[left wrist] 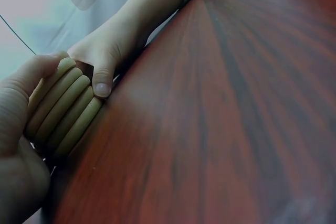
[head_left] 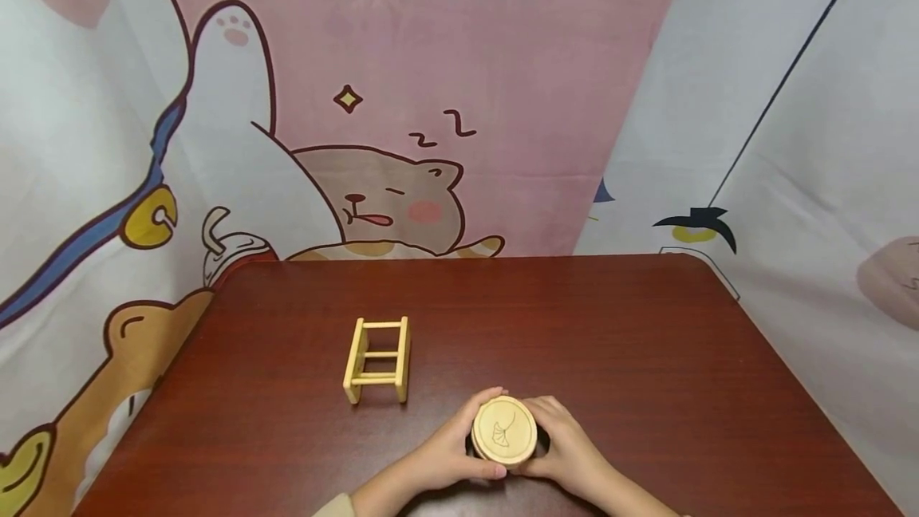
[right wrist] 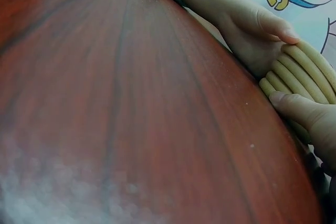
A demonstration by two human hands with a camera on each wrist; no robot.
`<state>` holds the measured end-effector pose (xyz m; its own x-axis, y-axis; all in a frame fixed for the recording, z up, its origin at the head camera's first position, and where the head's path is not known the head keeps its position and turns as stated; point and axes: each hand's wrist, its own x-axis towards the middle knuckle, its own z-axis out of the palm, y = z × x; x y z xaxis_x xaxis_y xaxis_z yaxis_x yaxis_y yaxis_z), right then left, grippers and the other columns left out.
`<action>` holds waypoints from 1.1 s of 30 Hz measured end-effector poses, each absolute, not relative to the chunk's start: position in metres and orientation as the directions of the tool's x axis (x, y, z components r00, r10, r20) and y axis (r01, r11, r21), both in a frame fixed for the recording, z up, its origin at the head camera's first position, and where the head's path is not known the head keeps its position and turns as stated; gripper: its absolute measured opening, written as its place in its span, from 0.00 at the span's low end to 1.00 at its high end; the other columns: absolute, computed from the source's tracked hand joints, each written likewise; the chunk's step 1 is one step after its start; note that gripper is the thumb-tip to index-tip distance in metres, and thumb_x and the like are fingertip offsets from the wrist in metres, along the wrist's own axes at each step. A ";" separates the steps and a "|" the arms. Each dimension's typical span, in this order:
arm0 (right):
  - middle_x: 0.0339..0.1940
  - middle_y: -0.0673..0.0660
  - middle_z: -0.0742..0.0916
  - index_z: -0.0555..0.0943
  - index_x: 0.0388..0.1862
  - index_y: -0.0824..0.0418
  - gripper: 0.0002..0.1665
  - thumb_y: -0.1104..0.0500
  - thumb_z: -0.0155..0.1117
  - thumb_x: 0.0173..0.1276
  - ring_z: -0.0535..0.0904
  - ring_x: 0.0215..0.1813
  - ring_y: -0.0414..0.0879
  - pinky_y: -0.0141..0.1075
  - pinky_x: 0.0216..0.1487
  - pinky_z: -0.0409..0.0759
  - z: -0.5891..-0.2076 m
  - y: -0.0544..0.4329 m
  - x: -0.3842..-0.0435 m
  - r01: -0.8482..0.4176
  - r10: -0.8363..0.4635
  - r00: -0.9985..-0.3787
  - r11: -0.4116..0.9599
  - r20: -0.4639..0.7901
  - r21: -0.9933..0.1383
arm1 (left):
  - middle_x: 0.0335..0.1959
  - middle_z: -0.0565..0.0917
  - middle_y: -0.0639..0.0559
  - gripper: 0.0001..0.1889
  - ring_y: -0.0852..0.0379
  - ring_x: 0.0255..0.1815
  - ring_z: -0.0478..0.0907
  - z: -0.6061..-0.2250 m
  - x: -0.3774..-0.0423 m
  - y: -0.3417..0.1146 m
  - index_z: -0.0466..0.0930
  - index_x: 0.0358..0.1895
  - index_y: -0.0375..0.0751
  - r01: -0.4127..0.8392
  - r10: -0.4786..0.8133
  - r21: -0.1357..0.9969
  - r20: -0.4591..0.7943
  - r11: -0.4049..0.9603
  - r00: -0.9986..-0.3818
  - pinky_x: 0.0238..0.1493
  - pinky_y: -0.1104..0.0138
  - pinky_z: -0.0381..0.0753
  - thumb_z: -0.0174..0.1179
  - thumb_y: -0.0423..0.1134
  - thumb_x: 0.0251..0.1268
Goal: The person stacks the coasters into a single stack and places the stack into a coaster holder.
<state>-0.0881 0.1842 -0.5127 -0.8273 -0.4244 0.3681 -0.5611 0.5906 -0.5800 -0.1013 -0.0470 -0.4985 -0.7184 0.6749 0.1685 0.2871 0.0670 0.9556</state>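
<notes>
A stack of several round wooden coasters (head_left: 505,431) sits near the front of the table, its top one engraved with a ginkgo leaf. My left hand (head_left: 454,447) grips the stack from the left, thumb at the near side and fingers at the far side. From the right, my right hand (head_left: 569,451) holds the same stack. Both wrist views show the layered rounded edges of the coasters (left wrist: 68,108) between the two thumbs. To the left and farther back stands a small light wooden rack (head_left: 380,379) with slim rails, touched by neither hand.
The dark red-brown wooden table (head_left: 610,341) has rounded far corners. Behind it and along its sides hangs a cartoon-printed cloth (head_left: 531,102) in pink and white.
</notes>
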 end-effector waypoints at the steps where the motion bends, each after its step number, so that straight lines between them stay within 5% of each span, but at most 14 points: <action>1: 0.53 0.37 0.79 0.77 0.60 0.49 0.47 0.43 0.82 0.36 0.72 0.55 0.38 0.43 0.53 0.74 -0.513 0.184 -0.089 -0.570 -0.427 -0.821 0.583 0.378 -0.580 | 0.72 0.61 0.49 0.48 0.54 0.70 0.57 -0.498 -0.101 -0.047 0.51 0.74 0.44 0.286 0.676 0.956 0.168 0.065 -0.717 0.68 0.58 0.50 0.73 0.37 0.51; 13: 0.53 0.39 0.80 0.78 0.58 0.51 0.44 0.43 0.82 0.38 0.73 0.55 0.39 0.41 0.53 0.75 -0.514 0.183 -0.090 -0.584 -0.423 -0.811 0.537 0.404 -0.609 | 0.67 0.62 0.52 0.48 0.54 0.68 0.58 -0.498 -0.099 -0.047 0.50 0.74 0.47 0.242 0.665 0.966 0.123 0.089 -0.737 0.66 0.53 0.52 0.72 0.40 0.53; 33: 0.56 0.44 0.80 0.76 0.61 0.53 0.43 0.49 0.81 0.43 0.77 0.57 0.45 0.38 0.54 0.75 -0.510 0.183 -0.086 -0.526 -0.391 -0.840 0.417 0.376 -0.741 | 0.64 0.69 0.50 0.48 0.53 0.65 0.64 -0.496 -0.097 -0.037 0.50 0.72 0.40 0.154 0.607 0.986 0.165 -0.070 -0.777 0.67 0.64 0.50 0.70 0.29 0.47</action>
